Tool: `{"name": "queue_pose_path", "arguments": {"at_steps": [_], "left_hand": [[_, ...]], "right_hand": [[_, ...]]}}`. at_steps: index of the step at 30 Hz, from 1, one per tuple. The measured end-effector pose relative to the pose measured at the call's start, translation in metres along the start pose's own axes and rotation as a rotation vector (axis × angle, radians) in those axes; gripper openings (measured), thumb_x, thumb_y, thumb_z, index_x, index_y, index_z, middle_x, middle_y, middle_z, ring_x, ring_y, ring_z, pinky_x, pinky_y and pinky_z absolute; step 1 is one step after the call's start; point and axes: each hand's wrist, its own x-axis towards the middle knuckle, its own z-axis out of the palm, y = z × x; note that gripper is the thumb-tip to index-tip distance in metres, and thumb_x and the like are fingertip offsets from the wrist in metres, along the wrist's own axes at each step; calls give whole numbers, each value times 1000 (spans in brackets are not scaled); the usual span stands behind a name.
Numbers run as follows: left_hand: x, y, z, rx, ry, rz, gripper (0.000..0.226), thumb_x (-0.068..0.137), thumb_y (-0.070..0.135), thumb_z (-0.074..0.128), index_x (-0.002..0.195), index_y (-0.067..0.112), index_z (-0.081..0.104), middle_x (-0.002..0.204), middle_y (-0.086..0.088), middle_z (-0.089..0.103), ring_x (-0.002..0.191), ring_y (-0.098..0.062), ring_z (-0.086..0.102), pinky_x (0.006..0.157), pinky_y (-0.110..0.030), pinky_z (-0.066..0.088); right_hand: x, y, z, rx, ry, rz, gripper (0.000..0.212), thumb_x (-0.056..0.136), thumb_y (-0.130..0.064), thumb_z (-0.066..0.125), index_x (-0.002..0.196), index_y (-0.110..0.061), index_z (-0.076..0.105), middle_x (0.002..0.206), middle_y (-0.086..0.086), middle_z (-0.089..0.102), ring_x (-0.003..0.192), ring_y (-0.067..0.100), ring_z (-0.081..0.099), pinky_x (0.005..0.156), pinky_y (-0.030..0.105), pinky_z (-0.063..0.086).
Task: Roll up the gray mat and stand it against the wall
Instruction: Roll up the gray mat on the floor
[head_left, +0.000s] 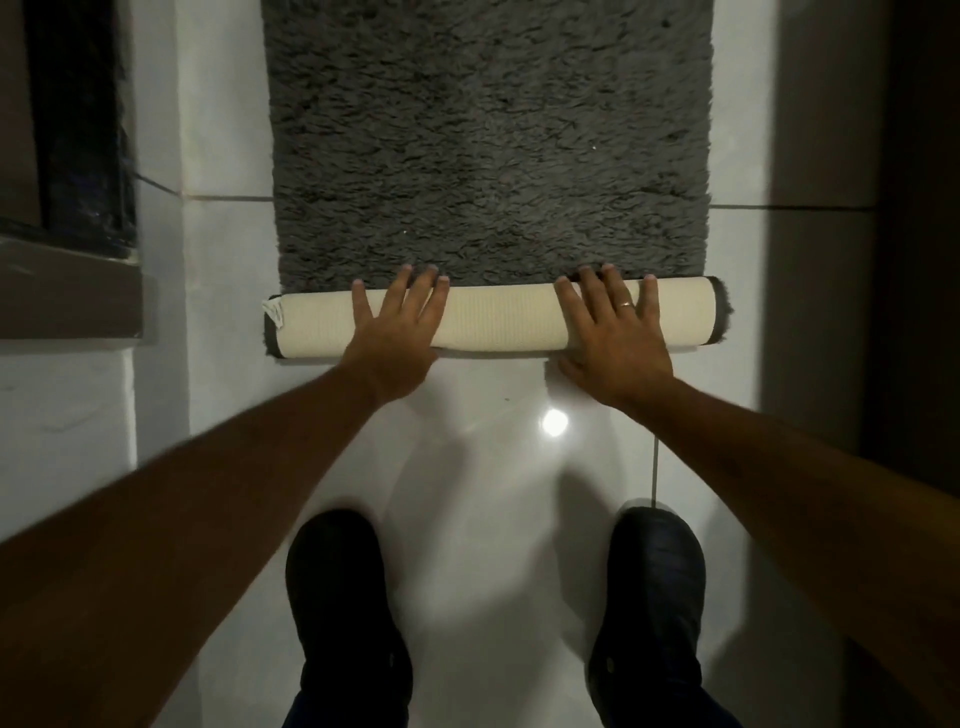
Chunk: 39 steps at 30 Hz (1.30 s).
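While the near end of the gray shag mat (488, 145) is rolled into a cream-backed tube (493, 317), most pile lies flat; I judge rolling barely begun, standing it up untouched. Left hand (395, 332) and right hand (615, 338) press on the tube, fingers splayed flat, gripping nothing.

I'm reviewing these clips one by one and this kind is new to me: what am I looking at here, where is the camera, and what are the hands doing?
There is no machine here, only a person. The single picture comes from a camera worn on the head, looking down past both arms. On the white tiled floor lies a gray mat, its near end already wound into a roll showing the cream backing. The left hand and right hand lie flat and open on the roll, pressing rather than gripping. Below are the person's dark shoes.
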Motion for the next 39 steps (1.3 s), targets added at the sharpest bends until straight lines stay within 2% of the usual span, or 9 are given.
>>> {"name": "queue_pose_path", "arguments": {"at_steps": [6, 9, 12, 16, 19, 23, 31, 35, 39], "left_hand": [[9, -23, -19, -94, 364, 66, 49, 89, 31, 65, 132, 14, 50, 124, -15, 57, 119, -35, 48, 115, -60, 21], [9, -8, -12, -75, 435, -46, 41, 100, 28, 47, 138, 13, 47, 141, -14, 54, 138, -35, 39, 115, -62, 19], [17, -6, -13, -50, 274, -96, 84, 94, 64, 35, 156, 10, 17, 165, -17, 13, 152, -38, 5, 117, -68, 1], [34, -16, -24, 162, 75, -113, 132, 65, 85, 57, 155, 15, -10, 166, -14, -8, 151, -40, -8, 112, -76, 2], [45, -14, -35, 135, 42, -170, 121, 75, 60, 72, 156, 19, -8, 164, -17, 12, 148, -43, 12, 111, -77, 6], [42, -18, -43, 143, 51, -135, 80, 91, 24, 63, 155, 21, 15, 145, -18, 44, 128, -42, 42, 109, -69, 25], [-20, -7, -33, 73, -185, -66, 61, 90, 31, 64, 144, 25, 36, 137, -11, 56, 120, -37, 52, 105, -61, 36], [-41, -3, -25, -52, -514, -17, 67, 90, 37, 62, 148, 30, 29, 146, -9, 49, 130, -35, 47, 108, -60, 35], [-33, -10, -23, -68, -408, -107, 89, 87, 39, 68, 156, 30, 12, 158, -15, 28, 143, -37, 29, 115, -67, 19]], "right_hand": [[32, 21, -16, 126, 191, 14, 91, 78, -76, 49, 138, -8, 45, 135, 23, 50, 125, 41, 46, 112, 63, 25], [39, 24, -22, 57, 302, 47, 77, 87, -72, 45, 130, -9, 48, 131, 20, 58, 128, 40, 47, 114, 69, 17], [38, 15, -21, 8, 323, 75, 64, 96, -65, 36, 130, -12, 49, 152, 17, 42, 144, 40, 31, 111, 75, 11], [40, 17, -20, -31, 225, 64, 98, 82, -80, 44, 154, -18, 23, 164, 18, 16, 150, 42, 11, 110, 74, -2], [52, 23, -30, -71, 146, 84, 105, 76, -58, 71, 155, -16, 17, 154, 24, 33, 144, 46, 26, 112, 75, 4], [57, 27, -43, -146, 82, 42, 73, 86, -36, 68, 146, -16, 32, 131, 22, 54, 123, 42, 49, 107, 67, 30], [1, 23, -32, 28, -181, -145, 57, 86, -46, 65, 135, -23, 46, 130, 13, 61, 121, 37, 53, 104, 56, 33], [-28, 14, -23, 174, -390, -132, 67, 80, -54, 69, 136, -29, 42, 132, 6, 61, 122, 31, 55, 107, 57, 34], [-54, 6, -11, 229, -88, 5, 71, 84, -47, 68, 143, -24, 35, 150, 14, 43, 136, 37, 40, 109, 66, 29]]}}
